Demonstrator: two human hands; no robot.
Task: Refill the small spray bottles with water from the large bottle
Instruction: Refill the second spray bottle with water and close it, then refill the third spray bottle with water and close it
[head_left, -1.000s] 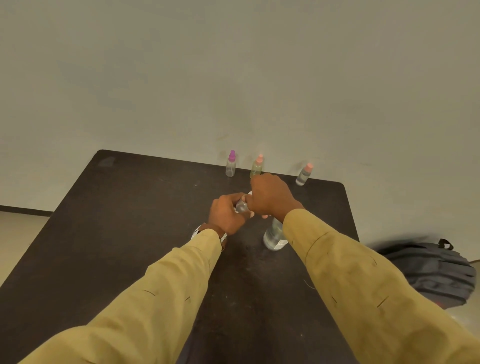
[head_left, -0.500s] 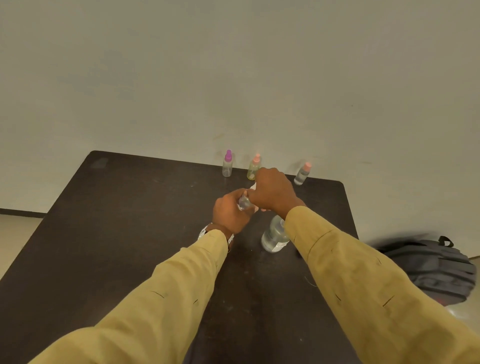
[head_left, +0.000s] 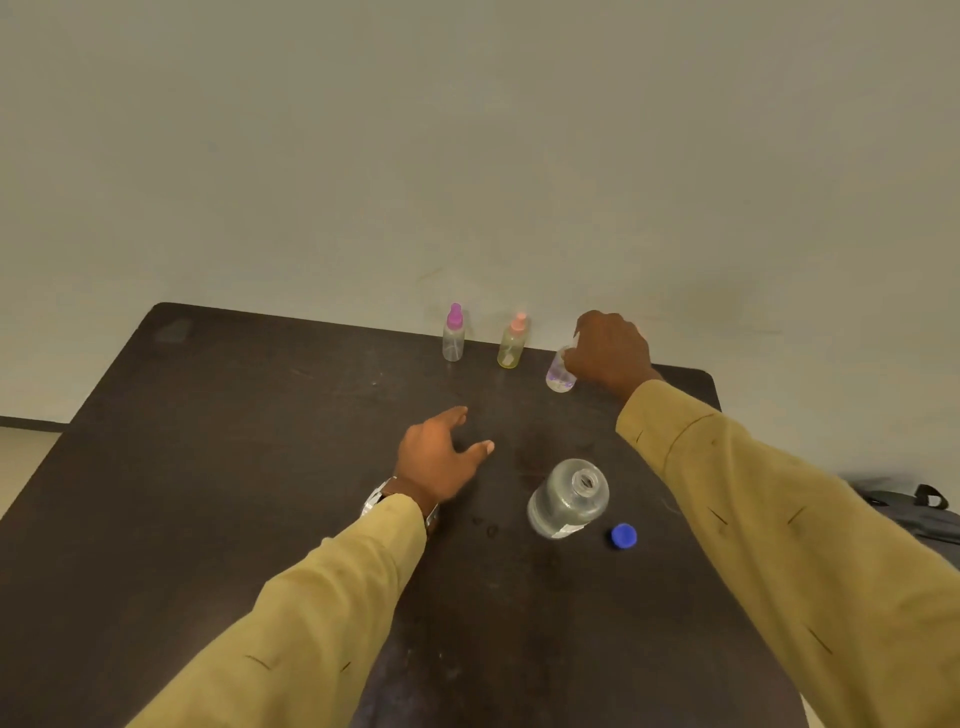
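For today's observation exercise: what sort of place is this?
Probably a plain indoor room, perhaps a classroom or workroom: a dark table set against a bare wall, and a backpack beside it.

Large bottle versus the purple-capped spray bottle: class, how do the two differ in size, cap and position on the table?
The large bottle is much wider than the purple-capped bottle. The large bottle is uncapped, its blue cap lying beside it; the purple-capped bottle is closed. The large bottle stands near the middle of the table; the purple-capped bottle stands at its far edge. Both are clear and upright.
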